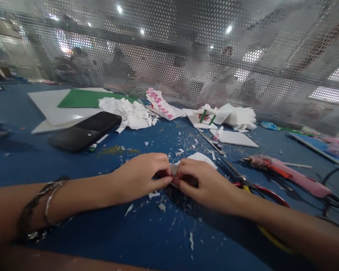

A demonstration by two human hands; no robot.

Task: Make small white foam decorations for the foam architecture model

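My left hand (143, 175) and my right hand (206, 183) meet at the middle of the blue table (147, 233). Both are closed in a pinch on a small white paper piece (199, 158) held between their fingertips. The part of the paper inside the fingers is hidden. Bracelets circle my left wrist (49, 199). Red-handled scissors (257, 186) lie just right of my right hand, partly under my forearm.
A black phone (86, 131) lies at left beside white and green sheets (81, 98). Torn white paper (130, 112), a pink-dotted sticker strip (159, 103) and folded paper (231, 116) sit behind. A pink glue gun (288, 175) lies right. A perforated metal screen (243, 56) closes the far side.
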